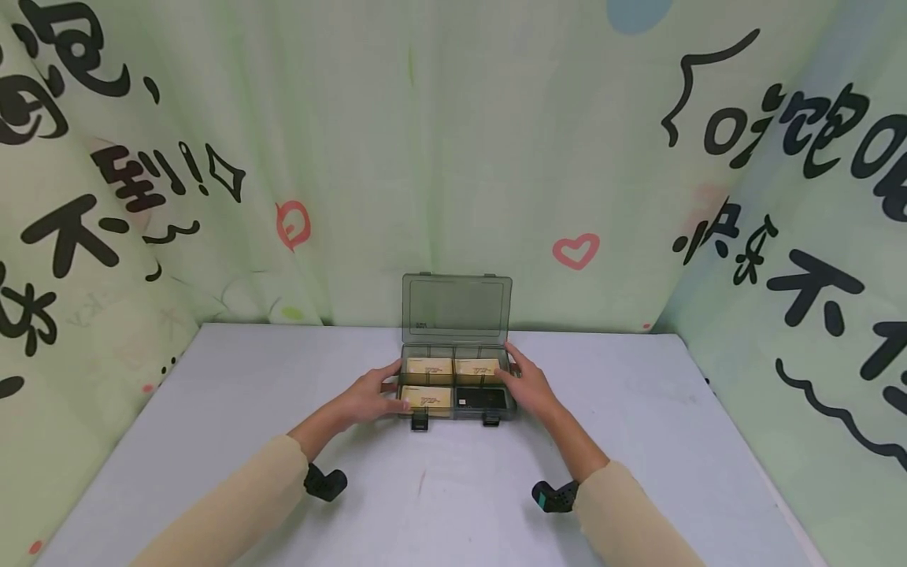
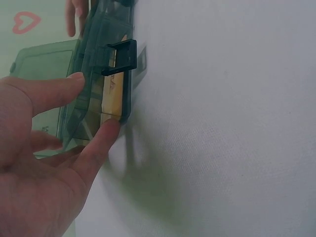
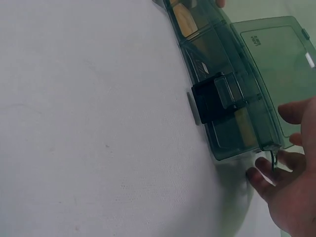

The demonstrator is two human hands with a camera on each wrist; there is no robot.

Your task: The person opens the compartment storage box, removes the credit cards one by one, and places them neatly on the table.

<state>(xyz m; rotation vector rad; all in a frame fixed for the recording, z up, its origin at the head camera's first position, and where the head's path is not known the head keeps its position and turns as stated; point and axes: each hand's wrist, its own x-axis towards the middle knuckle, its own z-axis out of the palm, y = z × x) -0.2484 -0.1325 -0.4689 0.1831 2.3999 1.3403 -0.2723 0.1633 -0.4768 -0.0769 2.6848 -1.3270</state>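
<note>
A grey-green see-through plastic storage box [image 1: 452, 411] sits toward the table's far edge, its lid [image 1: 457, 307] raised upright at the back. Small yellow cartons lie in the back-left [image 1: 429, 367], back-right [image 1: 476, 368] and front-left [image 1: 428, 400] compartments. The front-right one holds a dark flat item [image 1: 480, 398]. My left hand [image 1: 370, 394] holds the box's left side, thumb near the front corner. On the right side, my right hand [image 1: 531, 386] grips the wall, thumb over the rim. In the left wrist view, a fingertip touches the lower corner near a black latch [image 2: 121, 57].
The box stands on a white-covered table [image 1: 439, 504]. Behind and beside it hangs a pale green curtain [image 1: 453, 157] with black lettering and red hearts. Two black latches [image 1: 420, 421] hang folded down at the box's front.
</note>
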